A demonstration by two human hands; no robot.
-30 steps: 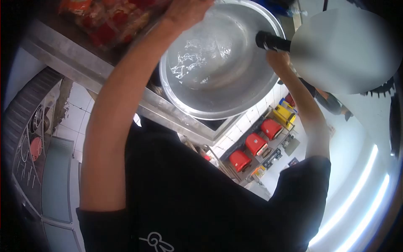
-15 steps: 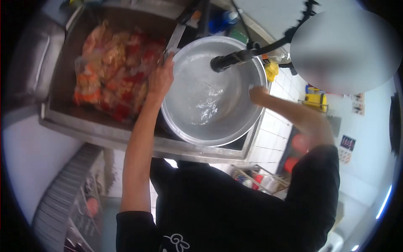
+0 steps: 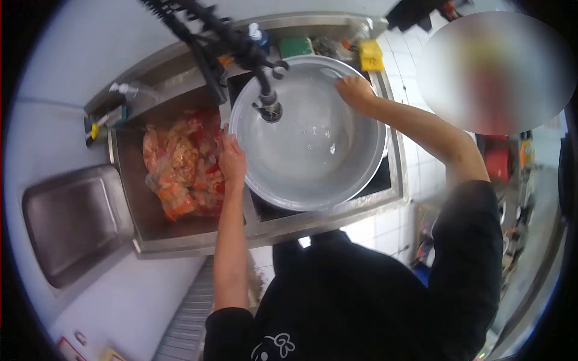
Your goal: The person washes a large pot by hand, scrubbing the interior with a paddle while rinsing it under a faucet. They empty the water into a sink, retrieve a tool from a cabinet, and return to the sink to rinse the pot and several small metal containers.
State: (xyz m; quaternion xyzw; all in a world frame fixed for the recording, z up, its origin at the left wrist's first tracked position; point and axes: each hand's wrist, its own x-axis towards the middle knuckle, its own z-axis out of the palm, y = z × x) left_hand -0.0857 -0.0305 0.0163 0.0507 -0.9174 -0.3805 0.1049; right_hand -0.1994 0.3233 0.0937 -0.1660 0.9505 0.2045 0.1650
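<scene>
A large round metal basin (image 3: 301, 162) sits over the right-hand sink, with some shiny wet spots on its inner surface. My left hand (image 3: 232, 159) grips its left rim. My right hand (image 3: 356, 93) is closed against the inside wall at the far right. A pale oval shape shows by its fingertips, and I cannot make out what it is. The black spray tap head (image 3: 271, 111) hangs over the basin's far left part. Beside my left hand, bagged raw meat (image 3: 183, 168), pink, orange and red, lies in the left sink.
Along the back ledge stand a blue pump bottle (image 3: 259, 39), a green block (image 3: 296, 47) and a yellow item (image 3: 371, 55). A clear bottle (image 3: 135, 90) is at the back left. Another metal sink (image 3: 75, 219) is at far left. White floor tiles (image 3: 385, 216) show below.
My right hand has moved along the inside wall from the right side to the far right. My left hand stays at the left rim. The camera view has turned and shifted.
</scene>
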